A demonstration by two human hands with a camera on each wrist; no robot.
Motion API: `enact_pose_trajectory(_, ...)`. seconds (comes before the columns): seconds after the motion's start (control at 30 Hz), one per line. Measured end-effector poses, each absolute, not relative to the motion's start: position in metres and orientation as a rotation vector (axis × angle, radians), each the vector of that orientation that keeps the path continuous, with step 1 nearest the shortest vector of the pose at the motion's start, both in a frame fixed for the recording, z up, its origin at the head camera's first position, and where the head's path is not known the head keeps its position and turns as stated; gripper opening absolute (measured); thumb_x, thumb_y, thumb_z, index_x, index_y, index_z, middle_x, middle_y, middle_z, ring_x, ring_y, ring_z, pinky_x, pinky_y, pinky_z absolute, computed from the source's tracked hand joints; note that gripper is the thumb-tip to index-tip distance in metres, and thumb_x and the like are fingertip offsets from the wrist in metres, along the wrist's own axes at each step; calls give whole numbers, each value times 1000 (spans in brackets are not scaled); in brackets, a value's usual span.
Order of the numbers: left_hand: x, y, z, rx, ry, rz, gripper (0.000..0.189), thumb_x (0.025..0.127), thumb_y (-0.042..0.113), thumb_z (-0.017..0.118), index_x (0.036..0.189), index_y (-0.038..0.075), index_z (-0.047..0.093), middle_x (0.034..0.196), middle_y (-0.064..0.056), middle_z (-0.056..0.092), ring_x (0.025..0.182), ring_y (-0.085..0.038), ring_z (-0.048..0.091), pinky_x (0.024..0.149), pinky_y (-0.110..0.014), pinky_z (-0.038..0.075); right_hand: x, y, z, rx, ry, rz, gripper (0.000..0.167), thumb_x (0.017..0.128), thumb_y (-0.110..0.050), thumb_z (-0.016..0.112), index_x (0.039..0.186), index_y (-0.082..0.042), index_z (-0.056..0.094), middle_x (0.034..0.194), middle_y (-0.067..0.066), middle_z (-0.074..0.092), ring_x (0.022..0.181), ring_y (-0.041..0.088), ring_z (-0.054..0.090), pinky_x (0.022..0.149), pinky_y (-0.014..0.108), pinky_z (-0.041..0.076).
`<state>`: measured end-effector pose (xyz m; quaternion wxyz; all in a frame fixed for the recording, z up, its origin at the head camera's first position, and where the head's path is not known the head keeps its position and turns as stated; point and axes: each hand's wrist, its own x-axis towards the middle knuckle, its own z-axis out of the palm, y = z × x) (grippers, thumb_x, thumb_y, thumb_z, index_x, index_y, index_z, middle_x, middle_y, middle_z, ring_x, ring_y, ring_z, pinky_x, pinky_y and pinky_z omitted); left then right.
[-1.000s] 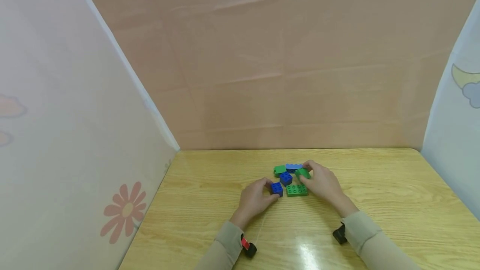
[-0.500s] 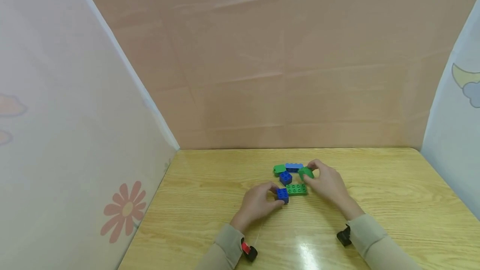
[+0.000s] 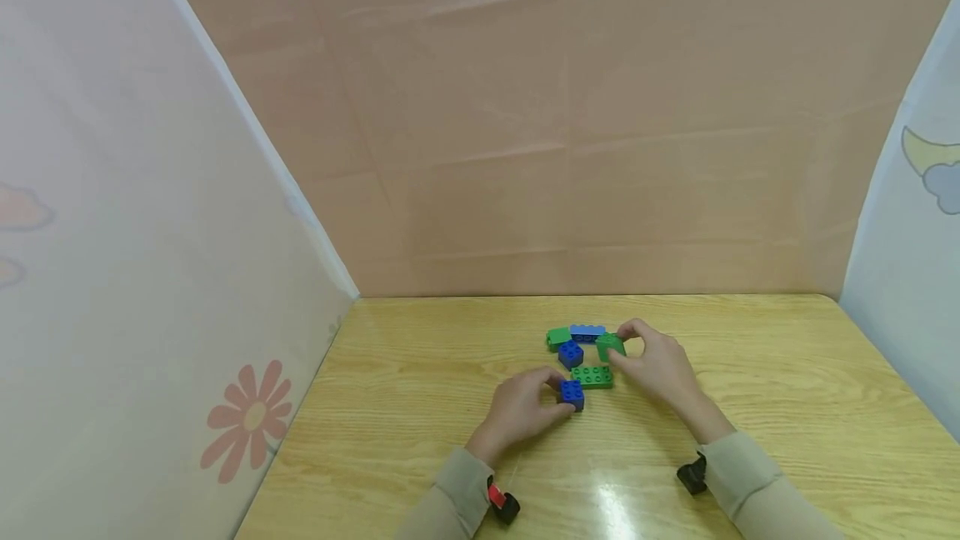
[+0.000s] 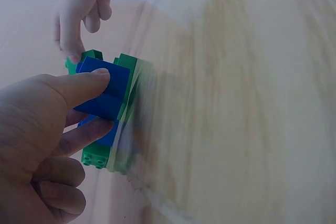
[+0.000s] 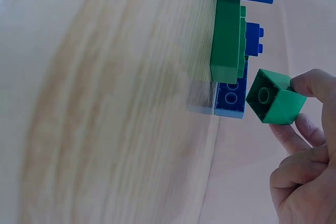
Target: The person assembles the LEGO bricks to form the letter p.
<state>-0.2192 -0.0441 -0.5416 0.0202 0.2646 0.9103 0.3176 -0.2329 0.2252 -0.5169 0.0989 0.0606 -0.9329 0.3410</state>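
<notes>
My left hand pinches a square blue building brick between thumb and fingers, just in front of a long green brick. In the left wrist view the thumb lies across the side of that blue brick. My right hand holds a small green brick by its sides. The right wrist view shows this green brick raised above the table and tilted, its hollow underside showing. Behind the long green brick sits a second square blue brick.
A long blue brick lies on its side at the back of the group, its hollow underside facing me. Another green brick is left of it. The wooden table meets a tan backdrop behind and a pale cloth wall at left.
My left hand has carried the blue brick rightward and nearer to me, to the front of the long green brick. My right hand has shifted slightly right with its green brick.
</notes>
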Motion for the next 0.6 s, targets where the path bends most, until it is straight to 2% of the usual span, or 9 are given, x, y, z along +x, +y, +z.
enact_pose_trajectory(0.13,-220,-42,-542,837,2823,986,34,92,45,80,119,28,71,102,23,68,98,3,62,90,-29,51,-230,225,-516,198,-2744,1022,36,94,-36,78,120,-14,66,119,10,71,55,17,43,65,38,43)
enact_pose_trajectory(0.3,-220,-39,-543,831,2821,969,35,91,45,80,120,27,71,102,23,68,97,3,62,90,-28,50,-228,224,-516,212,-2728,1032,35,93,-37,79,118,-16,67,118,9,71,59,17,47,63,37,44)
enact_pose_trajectory(0.4,-220,-38,-543,834,2825,959,37,91,45,80,122,26,71,103,22,68,98,3,63,89,-28,51,-226,224,-516,232,-2708,1040,35,93,-37,79,117,-15,67,117,8,72,72,25,61,67,43,51)
enact_pose_trajectory(0.47,-220,-38,-543,843,2832,954,38,91,45,80,122,25,71,103,22,69,99,2,63,89,-28,51,-225,224,-516,243,-2696,1047,34,93,-37,79,118,-15,67,117,8,72,87,31,67,74,49,54)
enact_pose_trajectory(0.53,-220,-37,-543,850,2838,947,39,91,46,80,123,25,71,104,22,68,99,2,63,89,-28,51,-224,224,-516,253,-2686,1054,34,93,-37,79,118,-15,68,117,8,72,101,36,68,82,54,55)
enact_pose_trajectory(0.6,-221,-36,-543,857,2844,940,39,91,46,81,123,24,71,104,22,69,100,2,63,89,-28,51,-223,223,-516,257,-2680,1067,33,93,-36,79,117,-16,68,117,7,72,104,37,68,84,55,55)
